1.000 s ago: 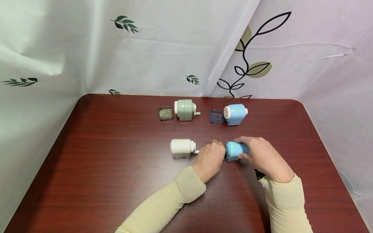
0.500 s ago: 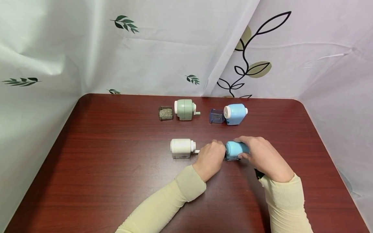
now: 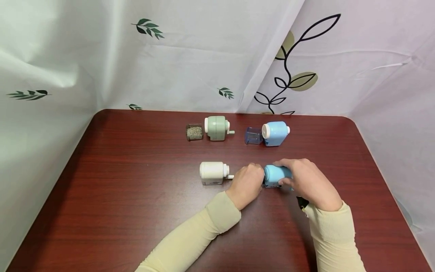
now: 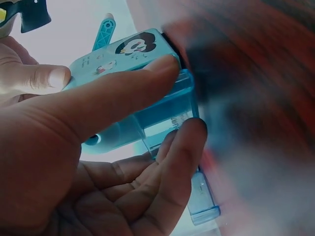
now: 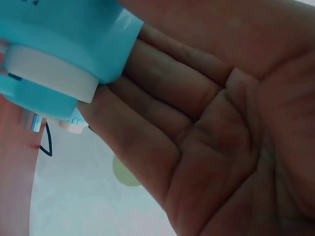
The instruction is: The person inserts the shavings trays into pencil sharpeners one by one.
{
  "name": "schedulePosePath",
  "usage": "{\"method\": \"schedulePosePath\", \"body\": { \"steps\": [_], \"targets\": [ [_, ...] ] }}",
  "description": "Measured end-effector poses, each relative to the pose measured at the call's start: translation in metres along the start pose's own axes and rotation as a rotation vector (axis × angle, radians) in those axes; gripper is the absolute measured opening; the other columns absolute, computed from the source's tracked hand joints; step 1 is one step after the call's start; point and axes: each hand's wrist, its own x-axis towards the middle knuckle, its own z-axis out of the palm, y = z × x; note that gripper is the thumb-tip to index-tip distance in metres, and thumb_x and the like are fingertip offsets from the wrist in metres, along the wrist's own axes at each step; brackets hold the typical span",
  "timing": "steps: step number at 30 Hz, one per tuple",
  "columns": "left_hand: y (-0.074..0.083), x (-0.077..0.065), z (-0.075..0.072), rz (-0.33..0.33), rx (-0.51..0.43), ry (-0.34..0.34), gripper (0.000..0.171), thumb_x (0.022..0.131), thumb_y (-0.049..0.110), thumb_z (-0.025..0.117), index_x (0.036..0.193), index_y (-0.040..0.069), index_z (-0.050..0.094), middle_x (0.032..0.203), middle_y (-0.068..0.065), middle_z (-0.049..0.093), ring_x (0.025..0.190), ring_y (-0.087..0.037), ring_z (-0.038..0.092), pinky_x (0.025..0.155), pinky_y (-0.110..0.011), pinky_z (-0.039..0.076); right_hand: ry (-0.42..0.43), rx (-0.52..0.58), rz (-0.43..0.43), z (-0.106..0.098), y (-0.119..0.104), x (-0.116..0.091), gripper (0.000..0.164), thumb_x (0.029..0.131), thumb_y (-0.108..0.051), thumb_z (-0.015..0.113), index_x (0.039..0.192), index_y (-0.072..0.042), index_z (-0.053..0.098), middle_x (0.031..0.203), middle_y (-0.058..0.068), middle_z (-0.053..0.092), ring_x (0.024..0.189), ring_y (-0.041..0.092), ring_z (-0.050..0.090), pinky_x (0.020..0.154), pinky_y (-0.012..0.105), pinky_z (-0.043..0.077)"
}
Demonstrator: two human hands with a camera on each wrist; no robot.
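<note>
A light-blue pencil sharpener (image 3: 273,174) stands on the table, with a cartoon figure on its side and a crank (image 4: 104,33) at its far end. My right hand (image 3: 310,182) grips its body from the right, thumb near and fingers on the far side. At its left end my left hand (image 3: 246,184) pinches the clear blue shavings drawer (image 4: 170,110) between thumb and fingers. In the left wrist view the drawer is at the sharpener's lower part; how far it sits inside cannot be told. The right wrist view shows the sharpener's white ring (image 5: 51,71) by my fingers.
A white sharpener (image 3: 212,173) stands just left of my left hand. Behind are a green sharpener (image 3: 216,127) beside a drawer of shavings (image 3: 194,132), and another blue sharpener (image 3: 275,133) beside its dark-blue drawer (image 3: 253,136). A patterned curtain (image 3: 183,68) borders the table's back.
Both hands stay nearly in place on the blue sharpener and its drawer. The dark gap between the left hand and the sharpener looks slightly narrower; the head view has shifted a little.
</note>
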Motion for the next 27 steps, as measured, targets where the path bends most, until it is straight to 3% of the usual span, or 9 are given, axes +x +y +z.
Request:
{"method": "schedulePosePath", "body": {
  "steps": [27],
  "targets": [
    [0.0001,0.0078,0.0017,-0.014,-0.119,-0.043,0.03,0.07,0.021,0.08,0.092,0.007,0.065,0.081,-0.002,0.062,0.07,-0.016,0.062,0.056,-0.029,0.051,0.008,0.005,-0.019,0.0021,0.0017,0.0007,0.041,0.066,-0.007,0.082,0.105,-0.009,0.069,0.09,0.001,0.067,0.072,0.018,0.058,0.065,0.036,0.047]
  ]
}}
